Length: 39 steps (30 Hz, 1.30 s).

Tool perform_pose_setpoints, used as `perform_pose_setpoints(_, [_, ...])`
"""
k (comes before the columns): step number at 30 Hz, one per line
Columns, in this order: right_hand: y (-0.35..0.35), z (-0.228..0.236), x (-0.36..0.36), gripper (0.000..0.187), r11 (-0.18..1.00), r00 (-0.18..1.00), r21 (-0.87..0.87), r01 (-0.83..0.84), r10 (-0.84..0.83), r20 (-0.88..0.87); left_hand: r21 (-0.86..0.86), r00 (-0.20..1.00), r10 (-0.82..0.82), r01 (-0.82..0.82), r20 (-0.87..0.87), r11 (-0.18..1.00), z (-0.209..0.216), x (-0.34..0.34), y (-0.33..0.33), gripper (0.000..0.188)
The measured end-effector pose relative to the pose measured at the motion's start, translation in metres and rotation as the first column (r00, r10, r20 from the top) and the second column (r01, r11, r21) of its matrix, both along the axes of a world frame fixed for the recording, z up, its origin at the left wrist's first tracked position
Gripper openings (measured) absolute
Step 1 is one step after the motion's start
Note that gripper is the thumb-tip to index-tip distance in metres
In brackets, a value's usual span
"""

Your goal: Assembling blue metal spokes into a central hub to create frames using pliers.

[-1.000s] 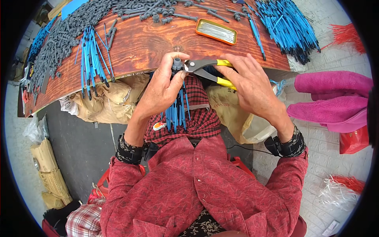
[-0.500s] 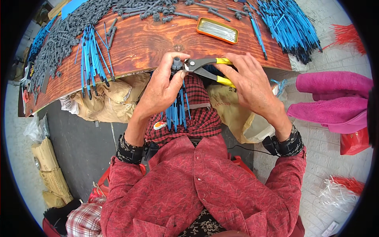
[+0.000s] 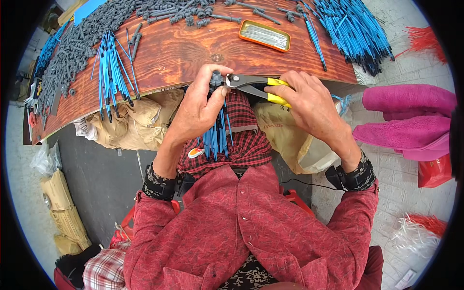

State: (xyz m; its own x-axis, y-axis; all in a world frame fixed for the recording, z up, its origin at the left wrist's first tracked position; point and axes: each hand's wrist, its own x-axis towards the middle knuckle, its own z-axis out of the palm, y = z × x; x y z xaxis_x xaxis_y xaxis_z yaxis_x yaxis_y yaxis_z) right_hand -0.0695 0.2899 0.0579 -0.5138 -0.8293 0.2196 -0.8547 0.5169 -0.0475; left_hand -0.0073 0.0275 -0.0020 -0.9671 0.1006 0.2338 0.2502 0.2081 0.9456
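Observation:
My left hand (image 3: 199,110) is wrapped round a grey ribbed plastic fitting (image 3: 217,77), held upright in front of the table edge. Thin blue rods (image 3: 215,140) hang below this hand over my lap; how they join the fitting is hidden by my fingers. Yellow-handled pincers (image 3: 251,90) are in my right hand (image 3: 313,107), whose fingers close round the grips. Their jaws sit right beside the fitting, at my left thumb and forefinger. What lies between the jaws is too small to make out.
On the wooden table (image 3: 164,63) are heaps of grey fittings (image 3: 92,43), a bundle of blue rods (image 3: 112,72) and an orange-rimmed tin (image 3: 265,36) of thin metal pieces. More blue rods (image 3: 350,34) pile up at the right. Paper sacks (image 3: 140,123) sit below the edge.
My right hand has shifted slightly to the right, and the pincers' handles are closer together. My left hand and the fitting have stayed in place.

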Motion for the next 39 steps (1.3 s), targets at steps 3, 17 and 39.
perform_pose_setpoints(3, [0.004,-0.004,-0.003,0.030,0.999,0.998,-0.029,-0.031,0.032,0.061,0.014,0.999,-0.032,0.032,0.036,0.999,0.003,0.001,-0.002,0.030])
perform_pose_setpoints(17, [0.015,0.005,-0.013,0.022,0.986,0.638,-0.159,-0.057,0.159,0.753,0.139,0.983,-0.171,0.160,0.072,0.977,0.001,0.003,-0.007,0.051])
perform_pose_setpoints(39, [-0.013,-0.102,0.009,0.033,0.846,0.315,-0.505,0.172,0.438,0.842,0.172,0.973,-0.228,0.228,-0.020,0.958,-0.016,-0.006,-0.024,0.030])
